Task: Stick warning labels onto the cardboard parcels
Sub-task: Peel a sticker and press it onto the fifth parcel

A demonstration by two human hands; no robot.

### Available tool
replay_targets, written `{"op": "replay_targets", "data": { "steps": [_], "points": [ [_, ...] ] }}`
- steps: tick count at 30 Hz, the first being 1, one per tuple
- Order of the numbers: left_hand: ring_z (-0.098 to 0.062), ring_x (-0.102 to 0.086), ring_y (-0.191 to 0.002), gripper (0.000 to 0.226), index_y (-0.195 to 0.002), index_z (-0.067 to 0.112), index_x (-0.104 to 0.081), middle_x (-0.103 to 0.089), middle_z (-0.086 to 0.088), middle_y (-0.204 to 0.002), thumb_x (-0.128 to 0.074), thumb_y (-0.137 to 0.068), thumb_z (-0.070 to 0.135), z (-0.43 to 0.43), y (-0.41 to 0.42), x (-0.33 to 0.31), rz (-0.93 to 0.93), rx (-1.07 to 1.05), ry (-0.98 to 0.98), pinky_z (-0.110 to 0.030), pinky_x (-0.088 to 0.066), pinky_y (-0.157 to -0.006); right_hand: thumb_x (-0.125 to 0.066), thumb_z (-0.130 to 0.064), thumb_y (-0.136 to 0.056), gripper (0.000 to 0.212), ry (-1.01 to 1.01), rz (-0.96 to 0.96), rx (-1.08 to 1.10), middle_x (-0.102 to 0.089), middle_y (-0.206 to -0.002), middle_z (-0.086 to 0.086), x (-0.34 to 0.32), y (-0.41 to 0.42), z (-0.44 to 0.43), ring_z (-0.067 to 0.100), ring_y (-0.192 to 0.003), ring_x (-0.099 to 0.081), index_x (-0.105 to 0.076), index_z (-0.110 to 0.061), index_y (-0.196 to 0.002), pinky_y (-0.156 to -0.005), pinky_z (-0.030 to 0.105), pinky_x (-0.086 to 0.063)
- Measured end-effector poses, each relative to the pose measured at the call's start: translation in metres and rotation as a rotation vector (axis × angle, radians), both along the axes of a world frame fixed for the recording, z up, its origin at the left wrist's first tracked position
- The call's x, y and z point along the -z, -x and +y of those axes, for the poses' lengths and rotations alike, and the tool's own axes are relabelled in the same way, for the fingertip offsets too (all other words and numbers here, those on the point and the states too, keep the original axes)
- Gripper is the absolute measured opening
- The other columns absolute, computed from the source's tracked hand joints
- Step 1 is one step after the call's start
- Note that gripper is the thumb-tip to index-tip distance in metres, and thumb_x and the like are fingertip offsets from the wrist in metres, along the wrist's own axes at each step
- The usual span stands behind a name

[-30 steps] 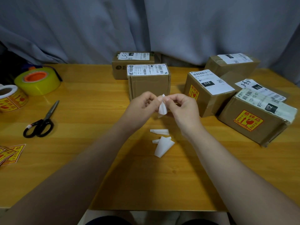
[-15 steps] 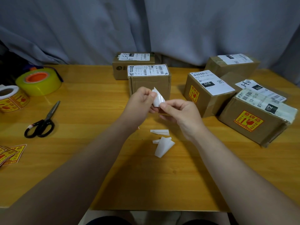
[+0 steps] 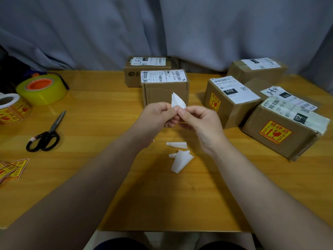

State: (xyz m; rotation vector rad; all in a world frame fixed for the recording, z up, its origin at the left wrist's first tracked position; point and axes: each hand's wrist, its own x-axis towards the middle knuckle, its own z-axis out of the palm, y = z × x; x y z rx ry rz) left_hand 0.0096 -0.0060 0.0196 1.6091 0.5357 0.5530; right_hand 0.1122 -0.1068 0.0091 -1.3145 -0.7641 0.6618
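My left hand (image 3: 158, 115) and my right hand (image 3: 200, 121) meet over the table's middle and together pinch a white label piece (image 3: 177, 101), whose white side faces me. Straight behind it stands a small cardboard parcel (image 3: 165, 91) with a plain brown front. To the right, a parcel marked 010 (image 3: 230, 101) and a parcel marked 122 (image 3: 286, 130) each carry a yellow and red warning label. More parcels sit at the back (image 3: 149, 69) and back right (image 3: 257, 69).
White backing scraps (image 3: 180, 156) lie below my hands. At the left are a warning label roll (image 3: 12, 109), yellow tape (image 3: 42, 91), black scissors (image 3: 46, 136) and loose cut labels (image 3: 10, 169). A grey curtain hangs behind the wooden table (image 3: 90, 123).
Both hands shifted slightly while working the white piece; it now sticks up above the fingertips in front of the middle parcel. Nothing else moved.
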Motion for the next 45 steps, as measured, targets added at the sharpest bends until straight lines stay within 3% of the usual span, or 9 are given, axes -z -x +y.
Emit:
{"op": "replay_targets", "data": {
  "steps": [4,11,15,18,21,28,35,38,45],
  "points": [
    [-0.008,-0.056,-0.065,0.023,-0.075,0.011,-0.059,-0.059,0.001,-0.069,-0.052,-0.095,0.020,0.006,0.005,0.001,0.098,0.013,-0.084,-0.021,-0.049,-0.065,-0.066,-0.011,-0.085,0.006,0.014,0.032,0.061,-0.069,-0.079,0.007,0.001,-0.006,-0.001,0.018,-0.079,-0.065,-0.070,-0.008,-0.083,-0.070,0.029,-0.054],
    [-0.004,-0.055,-0.062,0.019,-0.081,0.008,-0.060,-0.059,0.002,-0.069,-0.053,-0.094,0.019,0.015,0.015,0.005,0.105,-0.019,-0.095,-0.017,-0.049,-0.062,-0.069,-0.037,-0.077,0.029,0.210,-0.008,-0.092,-0.072,-0.086,0.005,-0.002,-0.013,-0.004,0.016,-0.085,-0.065,-0.073,-0.009,-0.084,-0.076,0.034,-0.056],
    [-0.002,-0.056,-0.060,0.016,-0.081,0.009,-0.062,-0.061,0.003,-0.067,-0.054,-0.093,0.016,0.005,0.008,0.006,0.101,-0.013,-0.129,-0.016,-0.049,-0.061,-0.071,-0.023,-0.081,0.020,0.141,0.023,0.003,-0.070,-0.084,0.009,0.000,0.002,0.004,0.016,-0.082,-0.064,-0.072,-0.007,-0.091,-0.070,0.028,-0.054],
    [0.001,-0.055,-0.057,0.016,-0.081,0.011,-0.061,-0.061,0.002,-0.068,-0.053,-0.094,0.016,0.004,0.008,0.006,0.127,-0.009,-0.185,-0.015,-0.049,-0.059,-0.071,-0.018,-0.082,0.008,0.138,0.001,0.055,-0.067,-0.071,0.001,0.001,0.002,0.006,0.011,-0.071,-0.061,-0.071,-0.010,-0.079,-0.065,0.023,-0.052],
    [0.002,-0.054,-0.055,0.020,-0.077,0.015,-0.058,-0.059,0.003,-0.068,-0.051,-0.095,0.018,0.005,0.010,0.002,0.192,0.059,-0.236,-0.014,-0.048,-0.059,-0.070,-0.019,-0.083,0.013,0.206,-0.076,0.022,-0.065,-0.067,0.001,-0.003,-0.003,0.004,0.007,-0.064,-0.057,-0.069,-0.010,-0.074,-0.060,0.015,-0.048],
    [-0.010,-0.054,-0.067,0.020,-0.089,0.007,-0.058,-0.059,-0.001,-0.074,-0.049,-0.096,0.024,0.015,0.019,-0.007,0.381,0.199,-0.299,-0.027,-0.046,-0.069,-0.072,-0.021,-0.081,0.016,0.370,-0.077,-0.085,-0.070,-0.074,0.005,-0.011,-0.024,0.001,0.019,-0.075,-0.061,-0.072,-0.006,-0.079,-0.073,0.032,-0.048],
    [-0.005,-0.053,-0.065,0.023,-0.089,0.007,-0.062,-0.062,0.003,-0.074,-0.057,-0.090,0.030,-0.003,0.012,0.004,0.068,0.026,-0.086,-0.018,-0.044,-0.062,-0.064,-0.015,-0.088,0.016,0.200,0.163,-0.020,-0.066,-0.068,0.009,-0.010,-0.007,0.008,0.014,-0.064,-0.065,-0.066,-0.004,-0.077,-0.063,0.024,-0.058],
    [0.003,-0.053,-0.060,0.010,-0.088,0.010,-0.064,-0.062,0.006,-0.071,-0.067,-0.084,0.018,-0.010,0.007,0.009,0.012,-0.079,-0.089,-0.011,-0.041,-0.058,-0.064,-0.014,-0.088,0.017,0.154,0.201,0.035,-0.066,-0.070,0.012,-0.008,0.000,0.010,0.015,-0.064,-0.064,-0.066,-0.003,-0.076,-0.064,0.025,-0.059],
    [0.000,-0.041,-0.050,0.017,-0.073,0.013,-0.061,-0.050,0.007,-0.058,-0.060,-0.089,0.019,-0.008,0.005,0.008,0.085,-0.158,-0.151,-0.013,-0.037,-0.052,-0.063,-0.015,-0.089,0.019,0.179,0.286,-0.017,-0.068,-0.073,0.015,-0.013,-0.003,0.008,0.021,-0.070,-0.069,-0.065,0.002,-0.083,-0.068,0.029,-0.060]
  ]
}}
